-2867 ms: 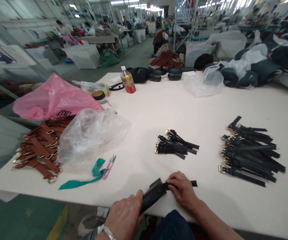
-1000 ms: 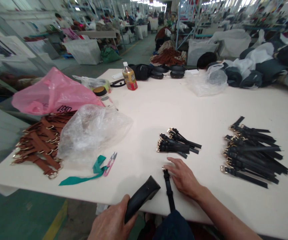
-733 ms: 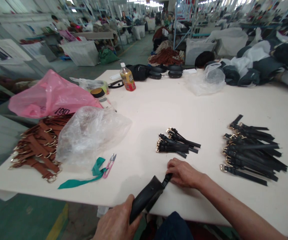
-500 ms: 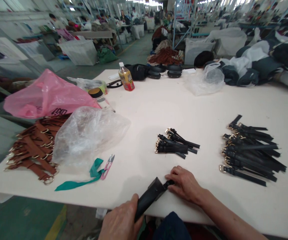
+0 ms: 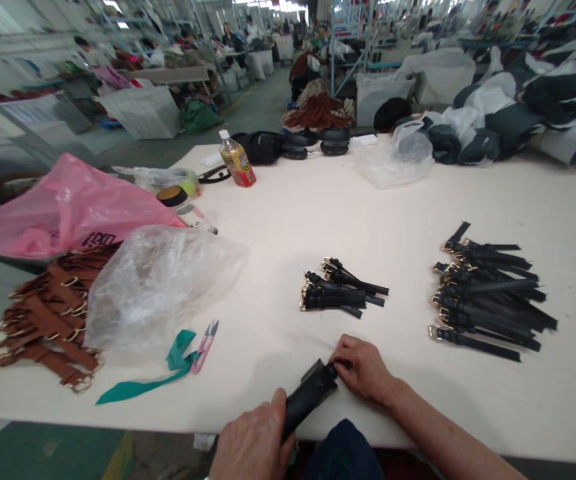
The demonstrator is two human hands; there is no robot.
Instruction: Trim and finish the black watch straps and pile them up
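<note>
My left hand (image 5: 253, 440) is wrapped around a long black handle-like piece (image 5: 304, 401), which has a wider, boxy far end. It is held tilted over the table's near edge. At that far end, the closed fingers of my right hand (image 5: 363, 368) pinch a small dark piece, mostly hidden by the fingertips. Ahead of my hands lies a small bunch of black buckle straps (image 5: 338, 297) with gold-coloured buckles. Off to the right is a larger pile of similar black straps (image 5: 493, 293).
Pink-handled thread snips (image 5: 205, 348) and a green ribbon (image 5: 143, 388) lie left of my hands. Beyond them are a clear plastic bag (image 5: 153, 293), brown straps with metal rings (image 5: 53, 313) and a pink bag (image 5: 68, 207). A drink bottle (image 5: 238, 160) stands at the back of the white table (image 5: 298, 213).
The view has shifted slightly, so the table items appear further left. The black piece's far end has come closer to my right fingers, and less of the small dark piece shows between them.
</note>
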